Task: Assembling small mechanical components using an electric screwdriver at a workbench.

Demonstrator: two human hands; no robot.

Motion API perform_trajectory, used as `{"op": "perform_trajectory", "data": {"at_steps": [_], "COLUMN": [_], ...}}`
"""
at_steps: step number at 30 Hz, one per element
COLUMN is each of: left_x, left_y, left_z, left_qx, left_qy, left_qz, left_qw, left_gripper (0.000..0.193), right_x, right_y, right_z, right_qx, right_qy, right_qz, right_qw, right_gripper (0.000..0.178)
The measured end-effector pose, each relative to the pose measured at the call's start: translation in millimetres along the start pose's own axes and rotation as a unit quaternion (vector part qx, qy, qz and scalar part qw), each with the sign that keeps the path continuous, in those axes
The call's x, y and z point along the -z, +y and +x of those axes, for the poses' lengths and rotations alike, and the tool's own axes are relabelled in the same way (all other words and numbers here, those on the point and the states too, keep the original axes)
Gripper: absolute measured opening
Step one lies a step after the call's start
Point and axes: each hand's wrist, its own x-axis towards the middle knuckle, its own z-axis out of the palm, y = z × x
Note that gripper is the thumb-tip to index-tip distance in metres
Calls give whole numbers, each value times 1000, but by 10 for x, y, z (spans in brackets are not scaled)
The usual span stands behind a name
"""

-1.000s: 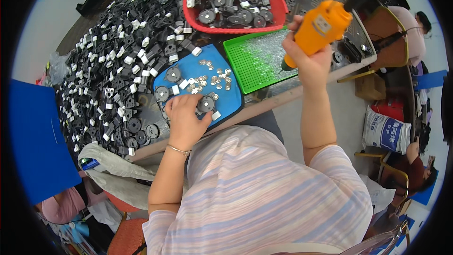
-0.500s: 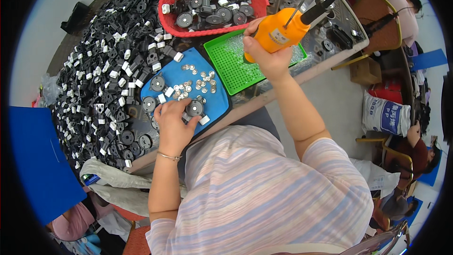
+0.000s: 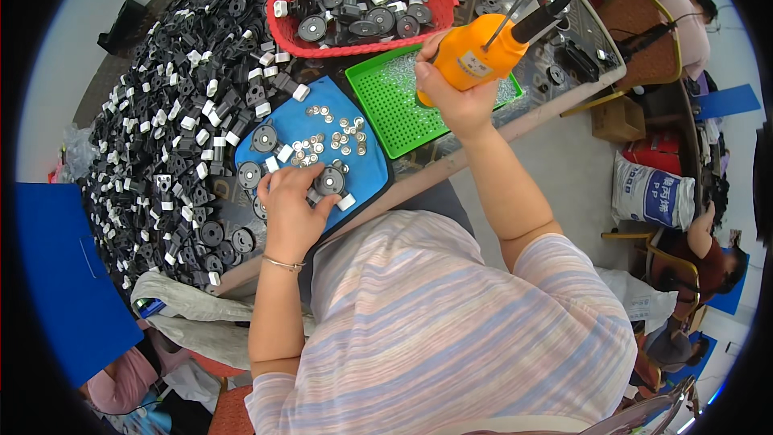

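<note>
My right hand (image 3: 459, 95) is wrapped round an orange electric screwdriver (image 3: 477, 55) with a black cable, its tip end over the green perforated tray (image 3: 385, 113). Small shiny pieces (image 3: 403, 76), too tiny to name, lie in that tray. On the blue mat (image 3: 322, 93), my left hand (image 3: 295, 203) pinches a black round plastic part (image 3: 330, 180) with a white block on it, thumb on its near side. Several similar round parts (image 3: 264, 138) lie on the mat beyond and beside my fingers. Small silver round metal pieces (image 3: 346, 133) are scattered there too.
A red basket (image 3: 362, 51) of black and white parts stands behind the mat. A large heap of black parts with white blocks (image 3: 173, 125) covers the table's left side. The pale table edge (image 3: 435, 167) runs close before me. Other people sit at the far right.
The whole scene sits slightly further left in the view. Both hands keep their holds, with the screwdriver still over the green tray.
</note>
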Motion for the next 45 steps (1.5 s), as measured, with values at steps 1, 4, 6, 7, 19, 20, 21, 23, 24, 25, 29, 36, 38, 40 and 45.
{"op": "perform_trajectory", "data": {"at_steps": [1, 4, 6, 7, 19, 20, 21, 23, 24, 25, 29, 36, 38, 40, 45], "left_x": [5, 12, 10, 10, -13, -17, -25, -28, -23, -24, -5, 7, -1, -9, -7], "left_y": [3, 9, 8, 6, -34, -41, -45, -61, -67, -69, -53, -62, -69, -80, -82], "left_z": [0, 9, 9, 9, -5, -12, -13, -20, -17, -12, 2, 10, 11, 10, 2], "left_qx": [3, 6, 5, 5, -17, -13, -19, -20, -20, -20, -15, -9, -7, -9, -10], "left_qy": [-7, -12, -12, -11, 18, 19, 24, 23, 22, 21, 9, -4, -7, -4, -1], "left_qz": [6, 3, 2, 2, -14, -15, -20, -23, -25, -28, -30, -36, -33, -39, -40], "left_qw": [1000, 1000, 1000, 1000, 1000, 1000, 999, 999, 999, 999, 999, 999, 999, 999, 999], "left_gripper": [48, 48, 48, 48, 44, 44, 44, 44, 43, 43, 41, 40, 40, 40, 40], "right_x": [-2, -4, -6, -8, -83, -97, -143, -270, -349, -441, -730, -968, -985, -996, -1009], "right_y": [-1, -8, -1, 5, -164, -194, -227, -286, -288, -301, -335, -243, -243, -244, -242], "right_z": [0, 3, 3, 4, 38, 26, -3, -74, -91, -135, -237, -331, -342, -341, -320], "right_qx": [-3, 3, 2, 0, 19, 22, 19, -22, -7, -6, -1, -49, -60, -70, -53], "right_qy": [1, -1, 3, 7, 15, -12, -16, -75, -108, -115, -152, -166, -172, -177, -187], "right_qz": [2, -3, -7, -10, 27, 36, 37, 125, 134, 132, 120, 112, 113, 112, 108], "right_qw": [1000, 1000, 1000, 1000, 999, 999, 999, 989, 985, 984, 981, 979, 977, 975, 975], "right_gripper": [24, 23, 22, 21, 20, 21, 21, 21, 20, 20, 21, 22, 22, 22, 20]}}
